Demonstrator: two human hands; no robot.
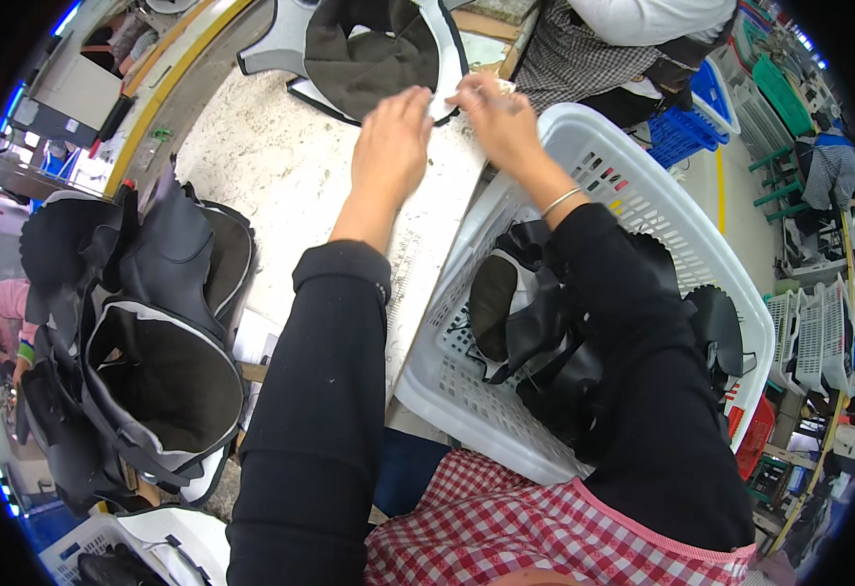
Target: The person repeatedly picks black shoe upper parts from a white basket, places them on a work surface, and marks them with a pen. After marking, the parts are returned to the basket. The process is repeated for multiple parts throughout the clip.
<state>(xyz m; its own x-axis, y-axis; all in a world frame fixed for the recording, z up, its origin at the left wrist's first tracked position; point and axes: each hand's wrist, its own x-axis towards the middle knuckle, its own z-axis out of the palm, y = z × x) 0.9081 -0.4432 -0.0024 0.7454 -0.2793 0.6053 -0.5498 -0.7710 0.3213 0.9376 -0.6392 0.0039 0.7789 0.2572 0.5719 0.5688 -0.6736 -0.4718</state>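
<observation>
A shoe upper lies at the far end of the white worktable, dark lining facing up, with a pale border and black edging. My left hand rests at its near edge, fingers stretched forward and lying flat. At the upper's right edge is my right hand, slightly blurred. Its fingers are curled together as in a pinch; what they hold, if anything, is too small to make out. Black uppers are piled at the table's left side. More black uppers lie in a white basket under my right arm.
The worktable has a worn, speckled surface. Across from me sits a person in a checked garment, near a blue crate. Another white basket stands at the lower left. Stacked baskets line the right side.
</observation>
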